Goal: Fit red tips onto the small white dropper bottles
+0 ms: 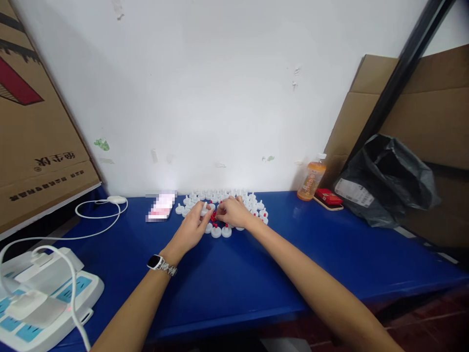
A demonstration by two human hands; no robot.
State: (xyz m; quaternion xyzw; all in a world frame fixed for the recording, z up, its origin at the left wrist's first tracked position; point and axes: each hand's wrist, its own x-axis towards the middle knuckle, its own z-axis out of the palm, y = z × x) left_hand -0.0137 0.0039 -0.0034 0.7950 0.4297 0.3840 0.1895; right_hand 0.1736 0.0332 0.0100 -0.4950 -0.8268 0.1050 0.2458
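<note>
My left hand [189,227] pinches a white nozzle cap [204,210] upright between thumb and fingers. My right hand [233,212] is bunched with its fingertips down beside the loose red tips [213,216], at about three o'clock from them; I can't tell whether it grips one. The cluster of white caps [180,209] stands at twelve o'clock from me on the blue table [234,274]. As I judge it, the work is partway: red-tipped caps [226,231] stand at the cluster's six and four o'clock, while those from nine round to twelve look mostly plain, and loose tips remain.
</note>
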